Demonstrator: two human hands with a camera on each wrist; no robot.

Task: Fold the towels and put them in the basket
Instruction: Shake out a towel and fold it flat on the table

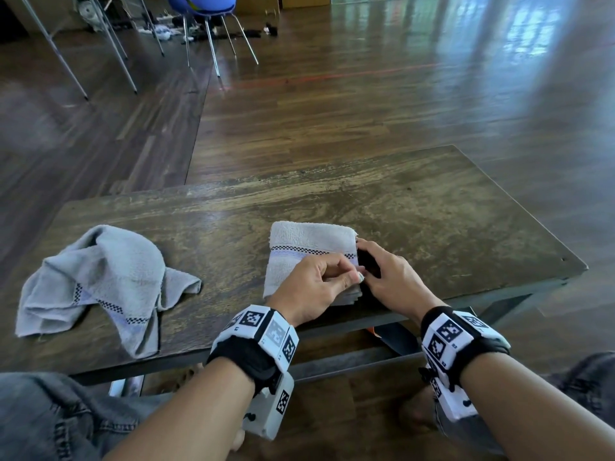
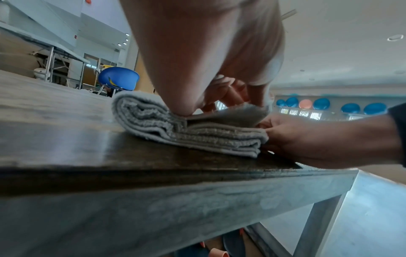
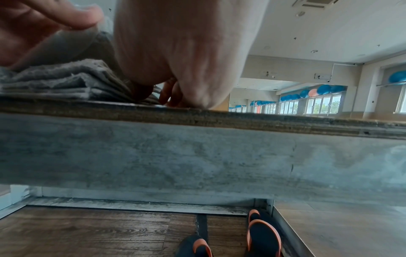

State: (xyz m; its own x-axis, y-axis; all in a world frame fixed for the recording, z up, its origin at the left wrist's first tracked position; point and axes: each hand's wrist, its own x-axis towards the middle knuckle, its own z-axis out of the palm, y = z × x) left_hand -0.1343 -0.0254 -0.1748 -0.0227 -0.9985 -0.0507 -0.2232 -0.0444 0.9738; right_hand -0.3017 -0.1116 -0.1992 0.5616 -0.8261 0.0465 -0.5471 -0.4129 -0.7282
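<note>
A person sits at a low, dark wooden surface (image 1: 416, 207), both wrists wearing bands with black-and-white square markers. The left hand (image 1: 312, 287) lies on top of a folded towel (image 1: 309, 241), its fingers curled and its thumb and forefinger pinching the top layer near the towel's right edge. From the left wrist view that top layer is lifted slightly off the stack beneath it. The right hand (image 1: 396, 277) sits just beside the left, against the towel's right edge — its heel rests on the surface and its fingers curl in against the stacked layers, with a dark gap between thumb and fingers. Whether those fingers actually grip the cloth cannot be told.

The folded towel is grey with a black-and-white checked band across it, and it lies near the front edge of the surface, a little right of centre. It shows as several flat layers from the side.

Well apart to the left, a second grey towel (image 1: 100, 281) with the same checked band lies crumpled and unfolded on the surface.

Under the surface, a pair of dark sandals (image 3: 263, 238) with orange straps sits on the wooden floor. A blue chair (image 1: 203, 8) on thin metal legs stands far behind.
</note>
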